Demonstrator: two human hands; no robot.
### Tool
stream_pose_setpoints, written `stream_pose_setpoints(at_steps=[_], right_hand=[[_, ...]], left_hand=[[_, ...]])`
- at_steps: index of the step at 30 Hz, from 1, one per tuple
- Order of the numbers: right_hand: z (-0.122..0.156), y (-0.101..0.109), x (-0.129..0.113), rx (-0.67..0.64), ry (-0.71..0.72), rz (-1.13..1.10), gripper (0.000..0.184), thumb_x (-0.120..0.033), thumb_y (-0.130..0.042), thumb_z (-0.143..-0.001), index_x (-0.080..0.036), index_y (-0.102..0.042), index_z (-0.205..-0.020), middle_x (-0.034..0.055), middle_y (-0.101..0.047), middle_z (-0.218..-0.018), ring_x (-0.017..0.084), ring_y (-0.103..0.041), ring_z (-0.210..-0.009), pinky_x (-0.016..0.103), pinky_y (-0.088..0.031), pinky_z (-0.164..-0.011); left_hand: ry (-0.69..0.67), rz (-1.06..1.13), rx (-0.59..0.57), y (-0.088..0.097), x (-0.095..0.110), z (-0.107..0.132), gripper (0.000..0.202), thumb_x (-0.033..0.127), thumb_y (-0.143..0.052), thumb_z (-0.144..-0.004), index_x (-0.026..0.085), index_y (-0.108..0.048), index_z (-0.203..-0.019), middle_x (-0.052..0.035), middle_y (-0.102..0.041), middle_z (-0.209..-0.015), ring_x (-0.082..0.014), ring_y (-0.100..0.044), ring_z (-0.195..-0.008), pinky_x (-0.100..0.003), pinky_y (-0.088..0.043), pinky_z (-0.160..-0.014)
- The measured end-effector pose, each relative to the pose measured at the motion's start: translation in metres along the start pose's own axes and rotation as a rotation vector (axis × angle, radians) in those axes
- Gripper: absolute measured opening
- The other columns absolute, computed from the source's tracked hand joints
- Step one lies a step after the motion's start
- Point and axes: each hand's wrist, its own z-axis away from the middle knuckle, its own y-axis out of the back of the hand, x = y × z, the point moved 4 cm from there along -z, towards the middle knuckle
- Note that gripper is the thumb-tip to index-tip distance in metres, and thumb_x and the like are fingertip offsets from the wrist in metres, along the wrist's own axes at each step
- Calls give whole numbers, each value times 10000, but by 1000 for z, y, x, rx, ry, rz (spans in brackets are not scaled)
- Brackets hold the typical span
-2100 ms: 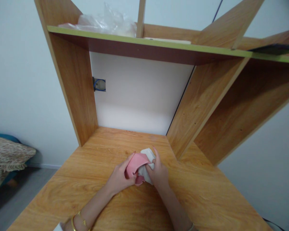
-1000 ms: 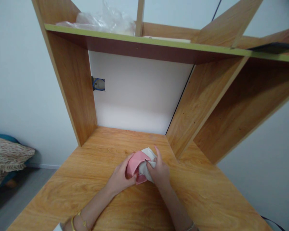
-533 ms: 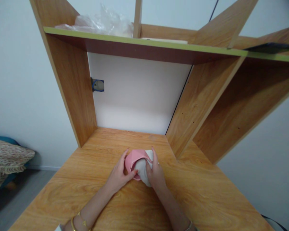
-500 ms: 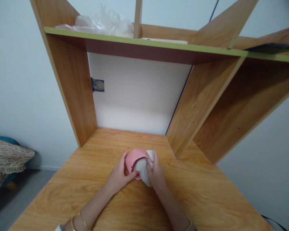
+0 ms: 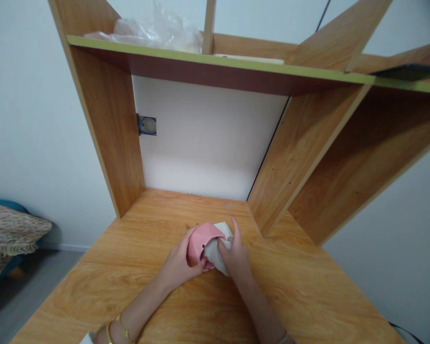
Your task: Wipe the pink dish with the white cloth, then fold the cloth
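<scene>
A small pink bowl [image 5: 199, 241] is tipped on its side just above the wooden desk [image 5: 136, 267]. My left hand [image 5: 181, 262] is wrapped round its left side and rim. My right hand [image 5: 237, 258] presses a crumpled white cloth [image 5: 217, 252] into the bowl's opening, with the fingers pinched on the cloth. Both hands meet at the middle of the desk. Gold bangles sit on my left wrist [image 5: 112, 329].
A wooden hutch rises behind the desk, with a green-edged shelf [image 5: 215, 64] overhead that carries a clear plastic bag [image 5: 154, 31]. A slanted divider panel [image 5: 294, 153] stands to the right. A wall socket [image 5: 146, 125] is at the back left. A patterned fabric [image 5: 7, 234] lies far left.
The bowl has been turned in my left hand while my right hand shifts the cloth against its inside. Both hands stay in the same spot on the desk.
</scene>
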Motion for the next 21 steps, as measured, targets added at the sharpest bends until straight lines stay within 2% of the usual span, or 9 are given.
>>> stream_pose_setpoints(at_steps=[5,8,12,15,18,21], right_hand=[[2,2,-5,-4,197,78,695,-254,-453,-700,-141,-196,-1335,-59,-483,-508,167,-524,-507,249,-371,-502],[4,-3,-6,-45,243,53,668,-216,-447,-692,-144,-232,-1320,-45,-509,-542,168,-524,-522,258,-384,-514],[5,-8,-7,-94,238,-13,607,-192,-416,-724,-169,-256,-1309,7,-591,-678,188,-566,-602,275,-419,-555],[6,-10,-6,-109,209,-71,583,-204,-387,-757,-169,-232,-1319,46,-626,-786,213,-597,-704,295,-445,-604],[5,-11,-2,-103,130,-134,579,-230,-369,-780,-167,-203,-1331,83,-633,-912,232,-608,-778,319,-458,-642],[4,-10,4,-41,49,-237,567,-265,-359,-796,-164,-205,-1332,97,-610,-1003,224,-601,-834,316,-461,-678]], left_hand=[[-65,-84,-67,0,-1,1,735,251,-571,-663,215,-250,-1324,-65,-434,-1285,-231,-452,-1124,-319,-364,-938],[-88,-116,-75,1,-2,1,754,228,-567,-639,231,-256,-1326,-46,-435,-1288,-224,-471,-1109,-302,-369,-934],[-78,-123,-59,2,-5,0,738,261,-574,-668,228,-251,-1331,-47,-431,-1291,-230,-457,-1122,-314,-358,-944],[-29,-88,-55,2,-9,-1,713,342,-563,-724,205,-226,-1337,-83,-389,-1317,-252,-422,-1148,-360,-342,-949],[33,14,-51,1,-15,-3,820,389,-592,-718,167,-129,-1357,-134,-350,-1330,-278,-406,-1154,-400,-338,-939],[26,119,-82,-5,-13,-2,950,381,-658,-670,162,-46,-1363,-151,-302,-1351,-285,-359,-1185,-405,-307,-962]])
